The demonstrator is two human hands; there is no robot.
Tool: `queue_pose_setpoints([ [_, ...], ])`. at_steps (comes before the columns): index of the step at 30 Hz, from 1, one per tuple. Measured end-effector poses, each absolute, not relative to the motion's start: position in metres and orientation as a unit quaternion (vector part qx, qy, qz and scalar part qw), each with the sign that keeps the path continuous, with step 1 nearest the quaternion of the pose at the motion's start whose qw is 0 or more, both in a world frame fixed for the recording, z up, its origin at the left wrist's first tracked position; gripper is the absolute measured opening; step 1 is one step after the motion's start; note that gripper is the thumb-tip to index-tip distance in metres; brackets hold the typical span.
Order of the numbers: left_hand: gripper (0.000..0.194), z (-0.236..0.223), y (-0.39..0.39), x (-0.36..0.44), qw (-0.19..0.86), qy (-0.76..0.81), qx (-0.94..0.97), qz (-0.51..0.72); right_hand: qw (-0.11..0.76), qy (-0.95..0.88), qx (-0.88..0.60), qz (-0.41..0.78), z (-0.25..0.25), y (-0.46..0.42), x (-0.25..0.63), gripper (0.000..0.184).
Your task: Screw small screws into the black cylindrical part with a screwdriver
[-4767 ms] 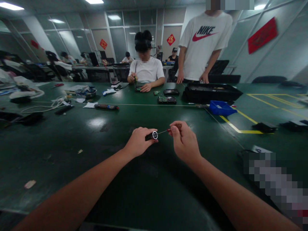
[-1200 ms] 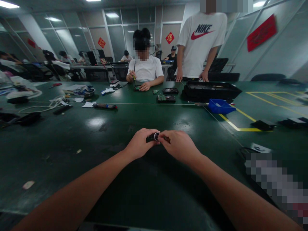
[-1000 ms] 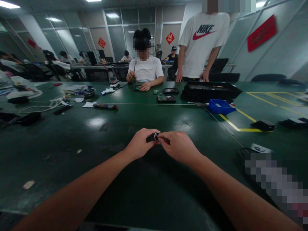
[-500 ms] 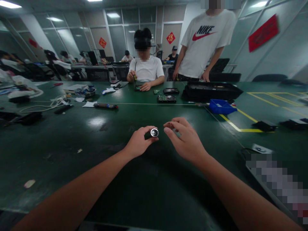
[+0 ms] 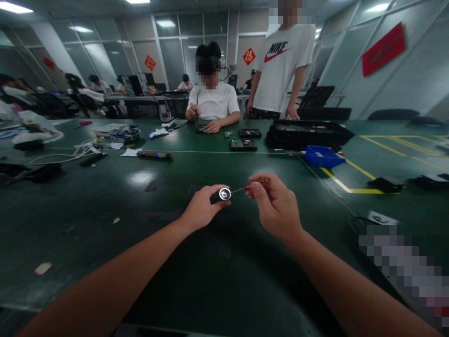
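My left hand [image 5: 203, 206] is closed around a short dark cylinder with a bright metal rim [image 5: 225, 194]. Its round open end faces me, and the palm hides the rest. On the other side, my right hand [image 5: 277, 201] pinches a thin-shafted tool with a red grip [image 5: 247, 187]. The slender metal shaft points left, its tip at the rim of the cylinder; whether it goes inside I cannot tell. Something copper-coloured [image 5: 264, 180] shows between the fingers of that hand, too small to name. Both hands hover above the green table [image 5: 157, 262].
Across the table a seated person [image 5: 213, 103] works on a small device. Another person [image 5: 280, 70] stands by a long black tray [image 5: 308, 133]. Opened circuit-board devices [image 5: 243, 144], a blue bin [image 5: 324, 156], a dark pen-shaped tool [image 5: 154, 155] and a white cable [image 5: 66, 154] lie about.
My right hand has moved slightly right and turned, and the tool's thin shaft now shows reaching toward the cylinder. My left hand stays put. The standing person has shifted left.
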State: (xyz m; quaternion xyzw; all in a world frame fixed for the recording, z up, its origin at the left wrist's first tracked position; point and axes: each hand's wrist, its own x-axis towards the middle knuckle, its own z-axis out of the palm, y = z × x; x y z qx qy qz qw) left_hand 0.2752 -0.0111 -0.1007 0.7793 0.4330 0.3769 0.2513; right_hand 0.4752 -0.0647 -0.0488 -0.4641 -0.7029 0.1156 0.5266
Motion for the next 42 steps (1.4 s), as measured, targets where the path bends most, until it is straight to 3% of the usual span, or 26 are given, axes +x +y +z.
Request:
queue_pose_setpoints([
  [15, 0.038, -0.0974, -0.0126, 0.2764, 0.256, 0.417, 0.788, 0.374, 0.461, -0.737, -0.490, 0.066, -0.0473, -0.0649, 0.4758, 0.018],
  [20, 0.038, -0.0998, -0.0107, 0.2758, 0.250, 0.406, 0.794, 0.377, 0.457, -0.744, -0.488, 0.006, -0.0471, -0.0664, 0.4750, 0.032],
  [25, 0.038, -0.1014, -0.0097, 0.2761, 0.251, 0.405, 0.793, 0.379, 0.436, -0.778, -0.453, 0.004, -0.0481, -0.0664, 0.4769, 0.013],
  [31, 0.037, -0.1004, -0.0098, 0.2768, 0.243, 0.408, 0.798, 0.371, 0.409, -0.804, -0.431, 0.022, -0.0458, -0.0672, 0.4773, 0.011],
  [35, 0.037, -0.1007, -0.0103, 0.2766, 0.239, 0.407, 0.799, 0.372, 0.438, -0.775, -0.453, 0.043, -0.0472, -0.0678, 0.4750, 0.016],
  [42, 0.039, -0.0998, -0.0114, 0.2758, 0.234, 0.413, 0.797, 0.374, 0.551, -0.657, -0.465, 0.221, -0.0538, -0.0606, 0.4729, 0.018],
])
